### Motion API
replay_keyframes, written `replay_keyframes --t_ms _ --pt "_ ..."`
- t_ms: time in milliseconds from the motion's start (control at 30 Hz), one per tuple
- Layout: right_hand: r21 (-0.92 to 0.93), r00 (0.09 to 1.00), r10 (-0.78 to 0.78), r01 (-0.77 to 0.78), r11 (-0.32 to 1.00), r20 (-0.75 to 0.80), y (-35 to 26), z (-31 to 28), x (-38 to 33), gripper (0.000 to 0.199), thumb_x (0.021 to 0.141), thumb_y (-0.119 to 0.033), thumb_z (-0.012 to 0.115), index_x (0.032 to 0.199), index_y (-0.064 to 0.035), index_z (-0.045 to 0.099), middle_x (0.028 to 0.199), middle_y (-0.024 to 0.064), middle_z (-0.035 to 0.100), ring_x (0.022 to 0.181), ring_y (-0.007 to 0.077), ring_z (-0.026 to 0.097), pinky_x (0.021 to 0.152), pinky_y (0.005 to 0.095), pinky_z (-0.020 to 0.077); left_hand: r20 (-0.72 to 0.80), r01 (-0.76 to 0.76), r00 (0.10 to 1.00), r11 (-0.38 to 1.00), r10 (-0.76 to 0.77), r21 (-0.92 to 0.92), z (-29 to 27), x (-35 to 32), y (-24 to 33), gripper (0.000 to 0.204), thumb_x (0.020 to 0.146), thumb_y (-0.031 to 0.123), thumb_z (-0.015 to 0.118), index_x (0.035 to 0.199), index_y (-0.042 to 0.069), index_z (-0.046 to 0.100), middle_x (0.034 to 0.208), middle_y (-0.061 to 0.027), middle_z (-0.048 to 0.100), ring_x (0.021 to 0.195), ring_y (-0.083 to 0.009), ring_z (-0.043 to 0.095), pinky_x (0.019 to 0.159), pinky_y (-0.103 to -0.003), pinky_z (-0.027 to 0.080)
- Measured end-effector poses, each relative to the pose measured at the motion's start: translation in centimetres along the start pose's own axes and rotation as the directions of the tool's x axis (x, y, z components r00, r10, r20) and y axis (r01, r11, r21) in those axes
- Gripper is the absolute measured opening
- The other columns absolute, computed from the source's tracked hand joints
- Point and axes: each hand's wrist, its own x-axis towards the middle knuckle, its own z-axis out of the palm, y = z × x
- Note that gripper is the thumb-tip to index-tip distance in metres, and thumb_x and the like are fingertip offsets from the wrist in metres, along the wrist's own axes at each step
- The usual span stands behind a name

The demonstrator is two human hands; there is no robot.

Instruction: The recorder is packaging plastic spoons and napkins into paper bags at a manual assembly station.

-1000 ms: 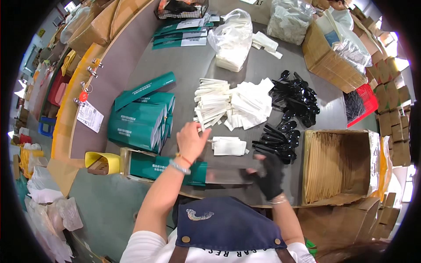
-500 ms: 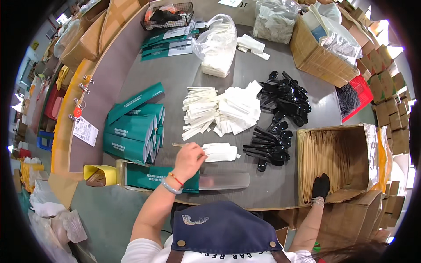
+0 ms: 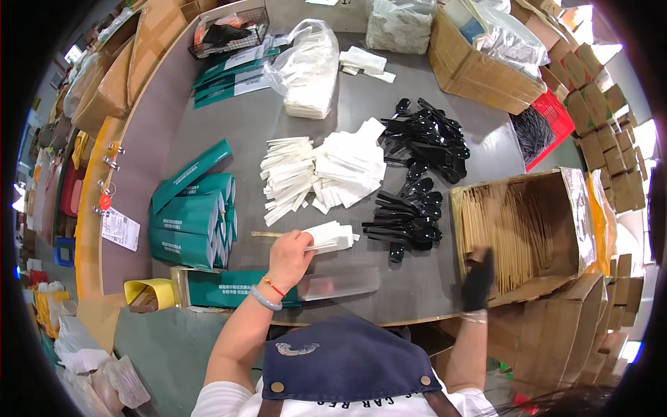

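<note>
Grey counter [image 3: 278, 132] loaded with stock. Open cardboard box [image 3: 580, 229] of wooden chopsticks [image 3: 511, 240] at right edge. Stack of green sleeves [image 3: 194, 222] at left. Pile of black plastic spoons [image 3: 410, 215] near centre.

Left hand [image 3: 290, 256] on counter, grip pinched on small white napkin packets [image 3: 332, 236], a single chopstick [image 3: 267, 234] just beside. Right hand [image 3: 478, 281], in black glove, at box's near wall; grip state cannot be told.
</note>
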Motion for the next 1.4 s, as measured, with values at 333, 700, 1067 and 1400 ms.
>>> replay_keyframes --t_ms 333,700,1067,1400 --pt "-0.199 0.794 -0.209 0.381 0.903 0.570 -7.4 9.7 0.7 0.015 0.078 -0.017 0.073 0.092 -0.0121 0.070 0.083 0.0086 0.063 0.077 0.0293 0.064 0.067 0.0403 0.0498 0.214 -0.065 0.973 0.994 0.083 -0.087 -2.0 -4.5 3.0 0.030 0.066 0.018 0.083 0.090 0.007 0.068 0.093 -0.0055 0.066 0.083 -0.0241 0.058 0.073 -0.036 0.048" --pt "0.035 0.407 -0.332 0.587 0.809 0.851 -12.7 13.5 -6.5 0.017 0.076 -0.020 0.069 0.093 -0.0145 0.071 0.081 0.0097 0.061 0.078 0.0293 0.064 0.067 0.0419 0.0502 0.126 -0.308 0.951 0.906 0.282 0.291 -1.0 -9.8 2.9 0.047 0.065 0.021 0.075 0.111 0.012 0.066 0.115 0.0038 0.059 0.096 -0.0231 0.052 0.079 -0.038 0.042" --pt "-0.079 0.385 -0.273 0.691 0.718 0.882 -9.0 8.3 -5.8 0.051 0.079 -0.027 0.072 0.128 -0.0311 0.060 0.086 0.0068 0.062 0.072 0.0285 0.060 0.062 0.0417 0.0496 0.156 -0.094 0.984 0.995 0.086 0.041 -5.3 -8.7 -0.4 0.075 0.059 0.026 0.086 0.124 0.005 0.057 0.131 -0.0105 0.052 0.119 -0.0332 0.045 0.099 -0.046 0.039" --pt "0.044 0.576 -0.179 0.241 0.970 0.798 -8.4 11.0 -7.6 0.014 0.076 -0.013 0.073 0.089 -0.0074 0.070 0.095 0.0113 0.065 0.096 0.0295 0.062 0.080 0.0398 0.0526 0.174 -0.140 0.976 0.990 0.135 0.020 -2.9 -7.1 1.8 0.078 0.055 0.020 0.086 0.125 0.005 0.056 0.127 -0.0080 0.053 0.114 -0.0307 0.048 0.097 -0.044 0.040"
